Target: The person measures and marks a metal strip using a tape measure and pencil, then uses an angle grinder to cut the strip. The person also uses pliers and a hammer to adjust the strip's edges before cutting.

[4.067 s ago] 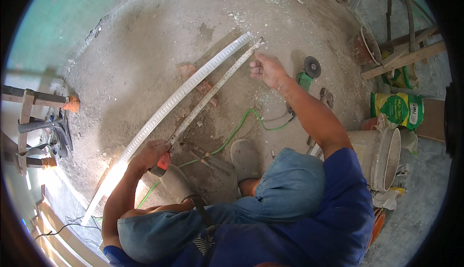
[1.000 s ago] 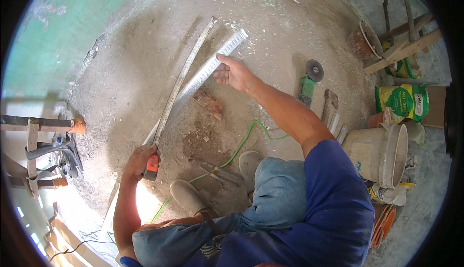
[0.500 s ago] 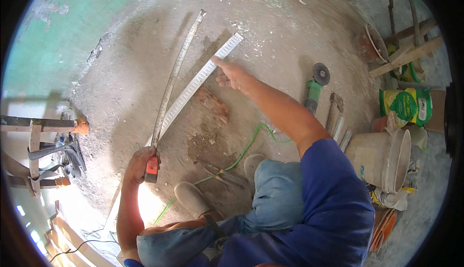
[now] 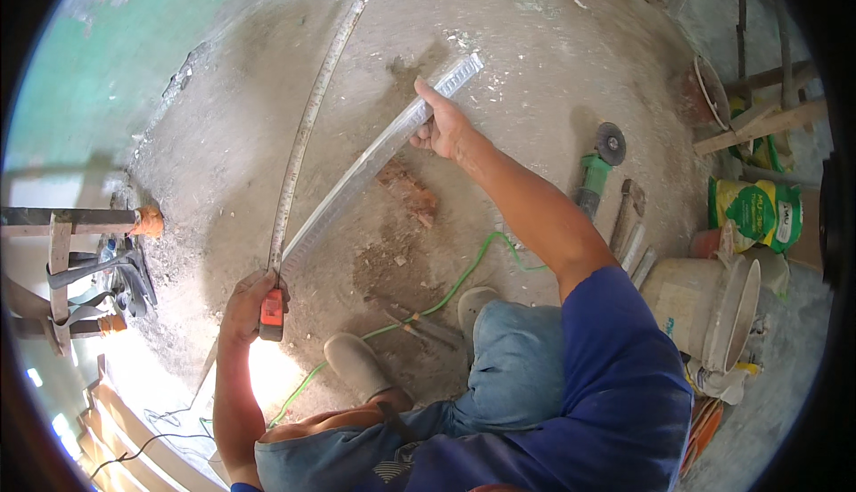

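The left hand (image 4: 247, 307) is closed around a red and black tape measure (image 4: 271, 315), held low in front of the person's left side. The blade (image 4: 308, 127) is drawn out and extends away from the person over the dusty floor (image 4: 526, 73); whether its far end touches the floor cannot be determined.

The right hand (image 4: 439, 125) grips a pale, slotted metal strip (image 4: 374, 158) near its far end, thumb along the upper edge and fingers curled at the lower edge. The strip slants down toward the left hand, where it converges with the blade; contact between strip and left fingers cannot be confirmed. Toward their far ends, blade and strip stand well apart, the blade to the left.

A broken reddish piece (image 4: 410, 193) lies on the floor beside the strip, on its right. A green cable (image 4: 473, 271) curves across the floor past a long-handled tool (image 4: 432, 330), near the person's shoes (image 4: 354, 365). To the right lie a green angle grinder (image 4: 596, 171) with its disc facing up and, just beside it, a hammer-like tool (image 4: 626, 211). A pale bucket (image 4: 682, 300) rests on its side near a green and yellow bag (image 4: 756, 211).
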The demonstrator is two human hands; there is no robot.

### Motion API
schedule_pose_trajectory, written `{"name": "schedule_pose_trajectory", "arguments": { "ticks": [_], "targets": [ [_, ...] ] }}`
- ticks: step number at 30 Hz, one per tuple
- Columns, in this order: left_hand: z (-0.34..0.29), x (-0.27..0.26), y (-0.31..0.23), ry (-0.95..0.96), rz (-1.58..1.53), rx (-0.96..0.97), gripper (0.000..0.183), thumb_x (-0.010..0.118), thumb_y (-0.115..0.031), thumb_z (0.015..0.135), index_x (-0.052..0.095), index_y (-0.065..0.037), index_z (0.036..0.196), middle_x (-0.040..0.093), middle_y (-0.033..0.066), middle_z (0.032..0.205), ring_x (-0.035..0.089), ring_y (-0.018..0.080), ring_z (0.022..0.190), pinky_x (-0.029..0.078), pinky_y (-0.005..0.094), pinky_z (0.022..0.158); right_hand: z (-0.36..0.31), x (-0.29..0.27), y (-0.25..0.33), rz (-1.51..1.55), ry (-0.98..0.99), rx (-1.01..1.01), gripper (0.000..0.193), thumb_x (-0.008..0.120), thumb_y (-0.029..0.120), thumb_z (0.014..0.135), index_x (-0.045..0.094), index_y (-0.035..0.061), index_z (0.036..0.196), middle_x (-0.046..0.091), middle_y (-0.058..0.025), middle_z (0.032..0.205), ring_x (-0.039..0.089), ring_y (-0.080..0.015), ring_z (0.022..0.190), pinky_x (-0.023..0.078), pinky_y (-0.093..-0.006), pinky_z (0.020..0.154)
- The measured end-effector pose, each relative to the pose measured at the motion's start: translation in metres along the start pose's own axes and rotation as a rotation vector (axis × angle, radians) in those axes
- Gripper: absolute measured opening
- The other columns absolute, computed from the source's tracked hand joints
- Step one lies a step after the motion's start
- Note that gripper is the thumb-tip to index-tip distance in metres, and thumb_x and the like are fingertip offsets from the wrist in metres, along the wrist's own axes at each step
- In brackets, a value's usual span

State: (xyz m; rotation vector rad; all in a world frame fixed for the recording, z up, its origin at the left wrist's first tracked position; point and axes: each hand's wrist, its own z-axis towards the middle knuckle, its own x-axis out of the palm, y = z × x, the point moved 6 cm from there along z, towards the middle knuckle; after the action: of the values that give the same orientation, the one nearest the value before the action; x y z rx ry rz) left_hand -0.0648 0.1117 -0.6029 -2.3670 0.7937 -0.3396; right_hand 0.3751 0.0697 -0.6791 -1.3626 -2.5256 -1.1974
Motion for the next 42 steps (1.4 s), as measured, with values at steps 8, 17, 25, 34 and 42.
{"name": "schedule_pose_trajectory", "arguments": {
  "ticks": [8, 17, 25, 34, 42],
  "targets": [
    [0.0, 0.028, -0.022, 0.068, 0.051, 0.06, 0.028, 0.054, -0.026, 0.103, 0.063, -0.002, 0.091, 0.066, 0.01, 0.076, 0.063, 0.0185, 0.064, 0.052, 0.031, 0.06, -0.021, -0.011, 0.01, 0.015, 0.064, 0.012, 0.045, 0.071, 0.026, 0.092, 0.053, 0.0019, 0.125, 0.057, -0.0138, 0.12, 0.061, -0.03, 0.102, 0.054, -0.0546, 0.097],
    [-0.002, 0.039, -0.027, 0.088, 0.09, 0.084, 0.032, 0.056, -0.03, 0.103, 0.066, -0.004, 0.089, 0.067, 0.0072, 0.076, 0.064, 0.0152, 0.064, 0.052, 0.0278, 0.059, -0.001, -0.057, 0.0, 0.021, -0.082, -0.048, 0.04, 0.076, 0.014, 0.087, 0.057, -0.0019, 0.119, 0.058, -0.0153, 0.11, 0.064, -0.0328, 0.096, 0.06, -0.0558, 0.09],
    [-0.005, 0.042, -0.027, 0.066, 0.091, 0.079, 0.032, 0.056, -0.03, 0.103, 0.066, -0.003, 0.089, 0.066, 0.0073, 0.076, 0.064, 0.0153, 0.064, 0.053, 0.0283, 0.06, -0.028, -0.045, 0.012, -0.186, -0.287, 0.011, 0.059, 0.079, 0.046, 0.086, 0.06, 0.0008, 0.119, 0.058, -0.0122, 0.104, 0.06, -0.0236, 0.082, 0.062, -0.0427, 0.074],
    [-0.006, 0.029, -0.015, 0.025, 0.141, 0.08, 0.03, 0.053, -0.027, 0.102, 0.064, -0.002, 0.09, 0.066, 0.0094, 0.076, 0.064, 0.0185, 0.064, 0.054, 0.032, 0.062, 0.015, -0.003, -0.008, -0.455, -0.22, -0.085, 0.057, 0.076, 0.057, 0.084, 0.065, 0.0057, 0.107, 0.064, -0.0085, 0.089, 0.052, -0.0137, 0.059, 0.044, -0.0303, 0.045],
    [-0.011, 0.026, -0.019, 0.011, 0.098, 0.05, 0.028, 0.054, -0.026, 0.102, 0.064, -0.002, 0.091, 0.066, 0.0096, 0.077, 0.064, 0.0178, 0.064, 0.053, 0.0311, 0.06, 0.011, -0.022, -0.012, -0.08, 0.14, 0.018, 0.015, 0.068, 0.023, 0.094, 0.066, 0.0088, 0.099, 0.065, -0.0086, 0.091, 0.061, -0.0171, 0.072, 0.051, -0.0335, 0.057]
  ]
}}
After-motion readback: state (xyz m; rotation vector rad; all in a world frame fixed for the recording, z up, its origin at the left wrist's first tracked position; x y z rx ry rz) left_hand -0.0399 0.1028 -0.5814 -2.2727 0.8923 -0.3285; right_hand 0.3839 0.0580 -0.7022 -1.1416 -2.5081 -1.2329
